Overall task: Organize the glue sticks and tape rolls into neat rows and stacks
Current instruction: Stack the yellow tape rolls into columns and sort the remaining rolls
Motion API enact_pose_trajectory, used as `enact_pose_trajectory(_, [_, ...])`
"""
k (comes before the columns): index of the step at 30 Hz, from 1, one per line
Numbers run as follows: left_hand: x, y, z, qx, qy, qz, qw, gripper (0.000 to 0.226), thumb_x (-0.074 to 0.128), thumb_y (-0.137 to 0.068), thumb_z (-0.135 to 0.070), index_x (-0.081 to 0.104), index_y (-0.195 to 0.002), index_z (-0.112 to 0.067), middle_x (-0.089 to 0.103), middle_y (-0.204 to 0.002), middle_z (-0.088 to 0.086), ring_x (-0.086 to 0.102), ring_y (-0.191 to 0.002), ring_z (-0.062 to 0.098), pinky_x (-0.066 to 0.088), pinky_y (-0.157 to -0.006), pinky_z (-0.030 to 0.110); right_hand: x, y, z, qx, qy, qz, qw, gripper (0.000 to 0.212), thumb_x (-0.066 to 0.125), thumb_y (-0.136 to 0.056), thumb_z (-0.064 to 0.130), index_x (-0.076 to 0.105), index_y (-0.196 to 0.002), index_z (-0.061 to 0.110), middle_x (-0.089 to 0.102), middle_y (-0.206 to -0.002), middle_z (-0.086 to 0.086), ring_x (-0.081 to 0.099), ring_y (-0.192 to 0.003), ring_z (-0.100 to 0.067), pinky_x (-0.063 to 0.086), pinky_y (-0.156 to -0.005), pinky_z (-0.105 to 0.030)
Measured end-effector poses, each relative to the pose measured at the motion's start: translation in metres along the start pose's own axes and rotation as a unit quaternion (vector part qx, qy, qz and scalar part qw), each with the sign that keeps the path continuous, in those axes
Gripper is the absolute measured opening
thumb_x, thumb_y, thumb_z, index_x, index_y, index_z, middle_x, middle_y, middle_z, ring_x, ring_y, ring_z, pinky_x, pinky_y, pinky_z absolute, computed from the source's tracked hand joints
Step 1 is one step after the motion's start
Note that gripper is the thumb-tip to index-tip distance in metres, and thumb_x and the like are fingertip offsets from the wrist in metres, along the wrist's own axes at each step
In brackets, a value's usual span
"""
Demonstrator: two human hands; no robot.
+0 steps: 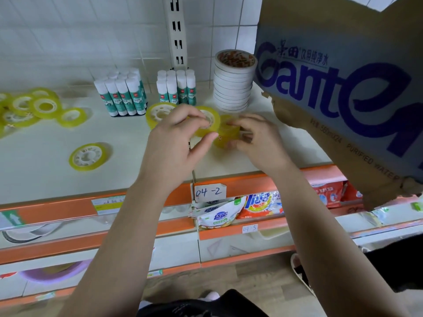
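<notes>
Yellow tape rolls sat between both hands at the middle of the white shelf [137,138]. The left hand [176,143] had its thumb and fingers closed around an upper yellow tape roll [209,120], tilted so its white core faced the camera. The right hand [254,138] was wrapped around a lower yellow roll [225,133] just beside it, the two rolls touching. Each hand's grip was narrow and holding its roll.

Just behind the left hand another yellow roll [160,112] lay flat on the shelf. One single roll [88,156] lay alone nearer the front edge, well apart from the hands. At the far left a loose heap of yellow rolls [34,108] lay overlapping and unsorted.

Near the tiled wall [68,37] stood two upright groups of glue sticks with white caps and green labels: a larger block [121,94] on the left and a smaller block [176,86] to its right. Right of those rose a tall stack of white tape rolls [232,81], its top roll showing an orange printed core.

A torn cardboard box [343,76] with blue lettering hung over the right end of the shelf, close to the white stack. An orange price rail [57,211] carried a handwritten label [209,192] reading 04-2, and packets [238,208] showed on the shelf below.
</notes>
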State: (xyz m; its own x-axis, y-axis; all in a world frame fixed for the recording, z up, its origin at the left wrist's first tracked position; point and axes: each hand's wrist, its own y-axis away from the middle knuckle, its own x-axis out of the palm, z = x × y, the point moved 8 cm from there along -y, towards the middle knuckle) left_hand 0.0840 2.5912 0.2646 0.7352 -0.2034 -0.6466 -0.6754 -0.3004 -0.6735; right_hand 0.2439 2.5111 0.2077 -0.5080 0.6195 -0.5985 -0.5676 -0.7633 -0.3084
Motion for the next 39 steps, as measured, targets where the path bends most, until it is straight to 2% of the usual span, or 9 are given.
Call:
enact_pose_trajectory(2, [0.009,-0.007,-0.007,0.011,0.008,0.005,1.000,0.026,0.064,-0.091,-0.028,0.072,-0.099,-0.005,0.065,-0.104,0.007,0.062,-0.096,0.018,0.047,-0.084,0.028,-0.012,0.005,0.000,-0.004,-0.007,-0.016,1.000,0.044,0.079,-0.075,0.006,0.070,-0.118,0.016,0.060,-0.118,-0.002,0.060,-0.106,-0.017,0.051,-0.089,-0.022])
enact_pose_trajectory(3, [0.014,-0.011,-0.010,0.015,0.013,0.008,1.000,0.027,0.063,-0.091,-0.029,0.072,-0.099,-0.004,0.065,-0.104,0.007,0.062,-0.096,0.018,0.047,-0.084,0.028,-0.018,0.007,-0.001,-0.007,-0.001,-0.023,1.000,0.042,0.077,-0.077,0.006,0.070,-0.117,0.016,0.061,-0.118,-0.002,0.060,-0.105,-0.016,0.051,-0.088,-0.022])
enact_pose_trajectory(9, [0.059,-0.027,-0.008,0.001,0.004,0.066,0.998,0.041,0.054,-0.089,-0.041,0.073,-0.101,-0.006,0.066,-0.102,0.006,0.065,-0.090,0.023,0.051,-0.080,0.037,-0.040,0.013,-0.026,-0.009,0.113,-0.055,0.992,0.021,0.068,-0.083,0.010,0.074,-0.103,0.011,0.069,-0.100,-0.005,0.064,-0.093,-0.022,0.053,-0.085,-0.043])
enact_pose_trajectory(13, [0.076,-0.027,0.004,-0.009,-0.002,0.083,0.996,0.044,0.050,-0.089,-0.041,0.073,-0.101,-0.005,0.066,-0.103,0.007,0.066,-0.088,0.027,0.055,-0.074,0.043,-0.041,0.018,-0.033,-0.006,0.117,-0.076,0.990,0.011,0.065,-0.083,0.011,0.074,-0.090,0.010,0.069,-0.086,-0.004,0.063,-0.081,-0.022,0.052,-0.078,-0.041])
enact_pose_trajectory(22, [0.079,-0.023,0.007,-0.019,-0.003,0.065,0.998,0.033,0.056,-0.088,-0.031,0.073,-0.099,-0.004,0.065,-0.098,0.007,0.065,-0.082,0.024,0.054,-0.072,0.033,-0.037,0.020,-0.032,0.000,0.122,-0.061,0.991,0.011,0.062,-0.085,0.013,0.072,-0.089,0.012,0.069,-0.085,-0.004,0.062,-0.082,-0.021,0.052,-0.077,-0.041])
enact_pose_trajectory(26, [0.080,-0.025,0.010,-0.019,-0.002,0.075,0.997,0.037,0.055,-0.088,-0.034,0.073,-0.099,-0.004,0.066,-0.098,0.007,0.066,-0.080,0.025,0.055,-0.069,0.035,-0.036,0.020,-0.033,0.003,0.128,-0.061,0.990,0.010,0.062,-0.084,0.014,0.072,-0.087,0.013,0.068,-0.082,-0.004,0.062,-0.081,-0.021,0.052,-0.076,-0.041])
enact_pose_trajectory(31, [0.087,-0.028,0.016,-0.002,-0.025,0.103,0.994,0.028,0.067,-0.091,-0.023,0.070,-0.105,0.001,0.063,-0.102,0.014,0.061,-0.093,0.033,0.053,-0.080,0.045,-0.036,0.021,-0.033,0.006,0.132,-0.058,0.989,0.009,0.062,-0.085,0.014,0.071,-0.086,0.014,0.068,-0.081,-0.003,0.061,-0.079,-0.021,0.053,-0.074,-0.042])
enact_pose_trajectory(36, [0.082,-0.028,0.013,0.002,-0.027,0.093,0.995,0.042,0.053,-0.091,-0.038,0.071,-0.102,-0.002,0.059,-0.107,0.010,0.062,-0.091,0.027,0.054,-0.078,0.040,-0.036,0.021,-0.033,0.011,0.132,-0.058,0.990,0.009,0.062,-0.085,0.014,0.071,-0.087,0.014,0.068,-0.082,-0.002,0.062,-0.080,-0.020,0.053,-0.075,-0.041])
enact_pose_trajectory(39, [0.079,-0.026,0.010,-0.001,-0.032,0.081,0.996,0.043,0.051,-0.090,-0.040,0.073,-0.100,-0.004,0.059,-0.105,0.008,0.064,-0.085,0.025,0.056,-0.073,0.040,-0.036,0.021,-0.034,0.016,0.133,-0.059,0.989,0.009,0.062,-0.085,0.014,0.071,-0.086,0.015,0.068,-0.083,-0.001,0.062,-0.081,-0.020,0.052,-0.077,-0.041])
